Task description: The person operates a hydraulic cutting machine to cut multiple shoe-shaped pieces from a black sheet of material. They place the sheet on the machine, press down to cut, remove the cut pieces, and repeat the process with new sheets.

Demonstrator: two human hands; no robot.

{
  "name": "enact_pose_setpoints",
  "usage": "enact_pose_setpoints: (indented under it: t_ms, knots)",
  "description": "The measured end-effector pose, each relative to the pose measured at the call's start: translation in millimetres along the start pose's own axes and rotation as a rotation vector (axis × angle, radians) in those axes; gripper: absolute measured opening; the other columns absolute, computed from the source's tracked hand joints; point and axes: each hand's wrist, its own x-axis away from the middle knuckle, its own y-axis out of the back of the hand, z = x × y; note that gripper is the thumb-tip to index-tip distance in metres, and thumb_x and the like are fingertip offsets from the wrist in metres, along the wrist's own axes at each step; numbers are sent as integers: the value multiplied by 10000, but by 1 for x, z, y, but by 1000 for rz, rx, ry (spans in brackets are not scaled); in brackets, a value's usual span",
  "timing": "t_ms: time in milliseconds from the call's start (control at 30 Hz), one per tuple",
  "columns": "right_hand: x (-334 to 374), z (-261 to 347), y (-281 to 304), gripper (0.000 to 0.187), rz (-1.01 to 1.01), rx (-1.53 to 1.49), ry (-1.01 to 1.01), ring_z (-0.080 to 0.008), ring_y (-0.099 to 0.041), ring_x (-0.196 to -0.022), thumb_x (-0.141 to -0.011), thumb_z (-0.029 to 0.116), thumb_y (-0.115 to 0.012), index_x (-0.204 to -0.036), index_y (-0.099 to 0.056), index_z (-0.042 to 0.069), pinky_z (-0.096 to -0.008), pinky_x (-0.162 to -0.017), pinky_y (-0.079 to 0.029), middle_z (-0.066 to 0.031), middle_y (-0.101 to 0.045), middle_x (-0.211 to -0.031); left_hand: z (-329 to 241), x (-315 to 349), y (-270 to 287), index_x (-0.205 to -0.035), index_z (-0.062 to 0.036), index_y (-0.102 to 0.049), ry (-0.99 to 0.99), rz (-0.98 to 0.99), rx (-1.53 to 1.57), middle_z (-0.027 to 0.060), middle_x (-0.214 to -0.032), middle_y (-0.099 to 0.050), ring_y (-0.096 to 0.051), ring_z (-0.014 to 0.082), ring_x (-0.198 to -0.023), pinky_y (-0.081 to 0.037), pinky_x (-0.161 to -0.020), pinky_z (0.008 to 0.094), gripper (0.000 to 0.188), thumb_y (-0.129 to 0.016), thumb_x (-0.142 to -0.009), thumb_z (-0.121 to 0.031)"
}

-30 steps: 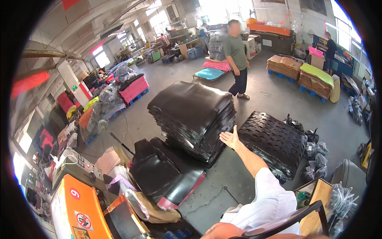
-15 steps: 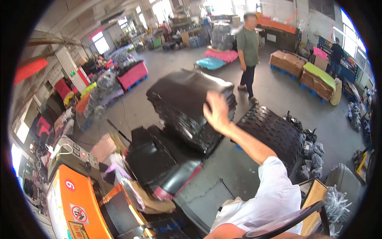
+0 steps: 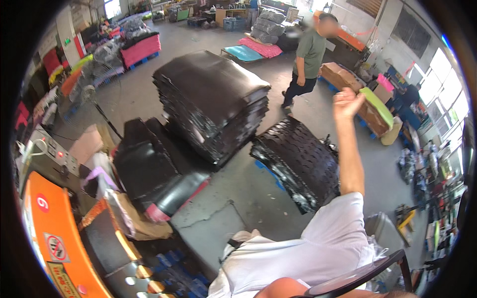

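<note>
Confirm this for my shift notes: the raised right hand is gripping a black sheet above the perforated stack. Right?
Not quite. In the head view the right hand is raised above the perforated black stack, but it is empty, fingers loosely curled, gripping no sheet.

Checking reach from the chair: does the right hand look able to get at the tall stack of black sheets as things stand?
Probably not without leaning: the right hand is raised in the air, empty, and the perforated black mats lie between the seated person and the tall stack of black sheets.
</note>
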Motion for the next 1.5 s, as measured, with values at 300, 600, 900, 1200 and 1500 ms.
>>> enact_pose_setpoints:
  t_ms: [300, 600, 900, 1200, 1500]
  knots:
    - [206, -232, 34, 560, 81, 611, -518, -168, -590, -476, -1087, 483, -490, -731, -634, 75, -308, -436, -444, -75, -631, -600, 30, -23, -3, -1428, 27, -551, -33, -173, 62, 238, -1175, -738, -712, 379, -1063, -539, -961, 477, 582, -640, -1023, -381]
    - [624, -343, -63, 116, 1533, 246, -972, -98, -651, -728, -1040, 132, -663, -1074, -683, 23, -284, -681, -556, -27, -697, -830, 201, 121, 153, -1430, 25, -553, 533, -565, 4, 241, -1185, -736, -711, 380, -1069, -540, -970, 479, 588, -639, -1024, -392]
    - [793, -253, -127, 334, 2090, 381, -729, -194, -707, -839, -964, 205, -752, -1208, -685, -12, -343, -795, -578, -116, -750, -978, 131, 154, 153, -1404, 47, -586, 765, -509, -106, 94, -704, -683, -687, 299, -687, -542, -740, 446, 569, -681, -980, -319]
    - [934, -204, -144, 839, 2477, 55, 68, -442, -492, -1288, -768, 390, -867, -1402, -545, -54, -510, -1069, -459, -260, -515, -1458, 119, 84, 204, -1425, 16, -580, 490, -597, -141, 195, -1227, -677, -646, 337, -1154, -495, -1028, 428, 453, -651, -983, -56]
    - [926, -222, -159, 661, 2454, 287, -1148, -296, -631, -1189, -787, 245, -865, -1323, -652, -77, -442, -960, -537, -265, -646, -1323, 137, 23, 172, -1549, 43, -415, 446, -228, -110, 288, -1541, -494, -430, 433, -1475, -316, -1234, 516, 606, -614, -996, -100]
